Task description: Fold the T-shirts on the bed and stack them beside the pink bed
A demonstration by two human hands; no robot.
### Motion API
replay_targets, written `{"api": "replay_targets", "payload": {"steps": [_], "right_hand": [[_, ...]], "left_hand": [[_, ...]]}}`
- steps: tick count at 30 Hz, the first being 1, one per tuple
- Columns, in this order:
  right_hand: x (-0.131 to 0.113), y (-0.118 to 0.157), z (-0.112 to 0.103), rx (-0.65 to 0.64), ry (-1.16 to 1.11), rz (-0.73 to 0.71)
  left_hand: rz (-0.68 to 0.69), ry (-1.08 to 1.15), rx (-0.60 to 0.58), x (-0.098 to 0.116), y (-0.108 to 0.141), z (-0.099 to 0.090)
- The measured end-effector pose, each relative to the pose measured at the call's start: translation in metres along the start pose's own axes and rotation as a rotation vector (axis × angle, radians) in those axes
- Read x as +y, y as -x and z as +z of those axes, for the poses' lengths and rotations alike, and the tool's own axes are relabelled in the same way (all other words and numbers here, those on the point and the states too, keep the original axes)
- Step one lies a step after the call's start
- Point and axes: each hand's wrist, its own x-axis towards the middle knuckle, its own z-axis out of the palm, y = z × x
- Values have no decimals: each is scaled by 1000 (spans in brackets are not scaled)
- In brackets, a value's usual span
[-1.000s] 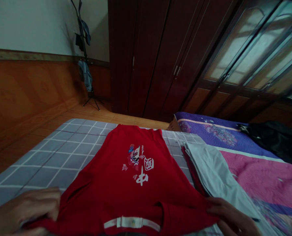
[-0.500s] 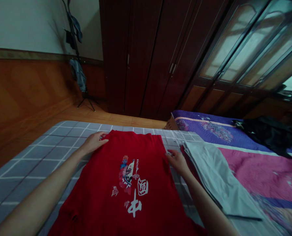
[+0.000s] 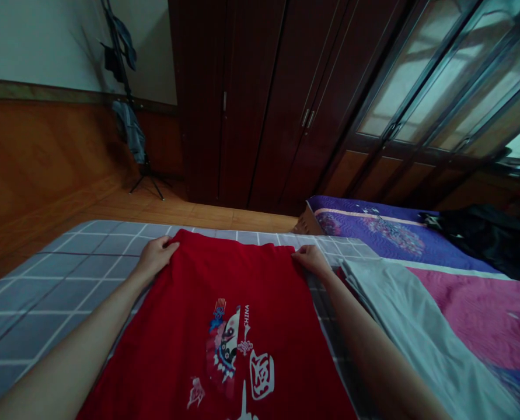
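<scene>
A red T-shirt (image 3: 172, 350) with a printed mask, white characters and the word CHINA lies spread flat in front of me, its hem at the far end. My left hand (image 3: 155, 256) is closed on the far left corner of the hem, thumb on top of the cloth. At the far right corner, my right hand (image 3: 311, 258) pinches the edge between thumb and fingers. The near part of the shirt runs out of view at the bottom. Just right of my right forearm lies a folded light grey garment (image 3: 412, 315) with some dark red cloth under its edge.
The shirt lies on a grey checked bedspread (image 3: 80, 280). To the right is a purple and pink bed cover (image 3: 373, 219) with a black garment (image 3: 482, 233) on it. Dark wooden wardrobes (image 3: 242, 116) and a coat stand (image 3: 126, 87) are beyond the wooden floor.
My right hand has moved from beside the shirt's right edge to its far right corner and taken hold. My left hand now grips the far left corner. The view has shifted slightly.
</scene>
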Motion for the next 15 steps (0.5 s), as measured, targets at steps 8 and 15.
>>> {"api": "replay_targets", "payload": {"steps": [8,15], "right_hand": [[12,-4,3,-20,-401,2],[-2,2,-6,-310,-486,17]], "left_hand": [[-57,240,-5,2,0,-7],[-85,260,-58,5,4,-11]]}}
